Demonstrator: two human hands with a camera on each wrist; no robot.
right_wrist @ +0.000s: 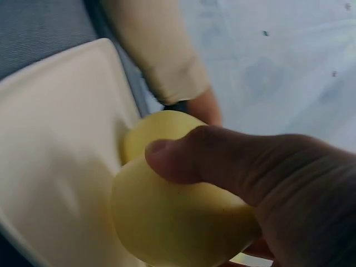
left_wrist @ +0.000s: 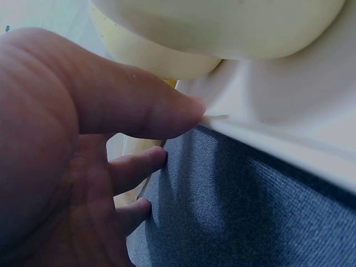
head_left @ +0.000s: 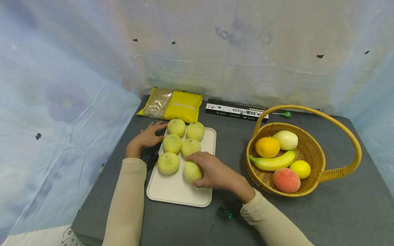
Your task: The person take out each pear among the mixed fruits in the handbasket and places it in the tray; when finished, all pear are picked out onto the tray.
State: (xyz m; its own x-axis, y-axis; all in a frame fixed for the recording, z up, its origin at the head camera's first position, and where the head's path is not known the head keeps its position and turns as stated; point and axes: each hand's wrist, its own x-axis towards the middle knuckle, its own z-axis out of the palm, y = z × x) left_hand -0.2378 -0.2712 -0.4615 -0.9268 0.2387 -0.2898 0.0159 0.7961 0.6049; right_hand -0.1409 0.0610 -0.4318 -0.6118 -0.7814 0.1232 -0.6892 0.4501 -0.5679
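Note:
My right hand [head_left: 213,171] grips a round, pale yellow-green fruit [right_wrist: 178,217] at the near right of a white tray [head_left: 178,196]. In the right wrist view the thumb lies across the fruit's side; most other fingers are hidden. Several more such fruits stand on the tray in two columns, one of them a yellow-green fruit [head_left: 168,163] just left of the held one. My left hand [head_left: 148,135] is at the tray's far left, fingers spread. In the left wrist view its thumb touches the tray's rim [left_wrist: 267,142], and its other fingers reach down toward the grey cloth.
A wicker basket [head_left: 321,174] with a tall handle holds a banana [head_left: 274,163], an orange, a peach and other fruit on the right. Behind the tray lie a yellow pasta bag [head_left: 183,106] and a black pasta box [head_left: 235,110]. Hanging sheets [head_left: 246,51] enclose the grey table [head_left: 172,225].

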